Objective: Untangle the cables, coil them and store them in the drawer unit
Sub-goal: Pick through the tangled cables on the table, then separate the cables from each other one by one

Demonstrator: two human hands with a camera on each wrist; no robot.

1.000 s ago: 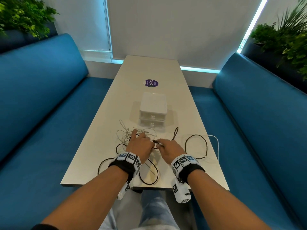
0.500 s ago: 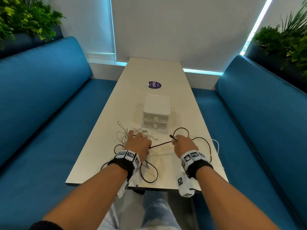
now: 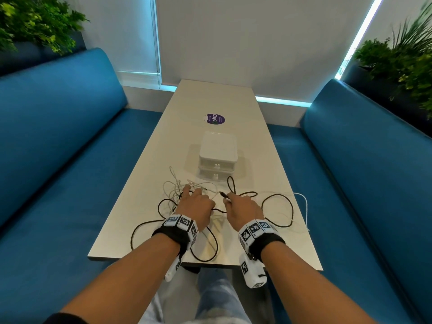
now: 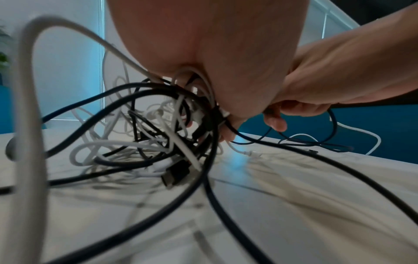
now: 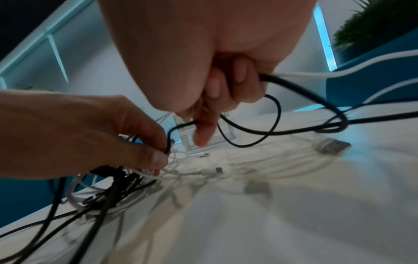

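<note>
A tangle of black and white cables (image 3: 184, 195) lies on the near half of the white table (image 3: 233, 108). My left hand (image 3: 196, 206) sits on the knot and pinches the black cable and white strands (image 4: 217, 114) between thumb and fingers. My right hand (image 3: 240, 206) grips the black cable (image 5: 294, 85) near its plug end (image 3: 223, 194), fingers curled round it. Black loops (image 3: 278, 206) spread to the right, with a thin white cable (image 3: 305, 202) beyond them. The white drawer unit (image 3: 218, 157) stands just past the hands, both drawers closed.
Blue bench seats (image 3: 58, 141) flank the table on both sides. A purple round sticker (image 3: 215, 119) lies behind the drawer unit. Loose white plugs (image 5: 332, 145) rest on the table by my right hand. Black cable loops (image 3: 205, 256) reach the near table edge.
My right hand had pulled the black cable out to the right, stretching it taut; now it has come back close to the left hand and the cable between them hangs slack.
</note>
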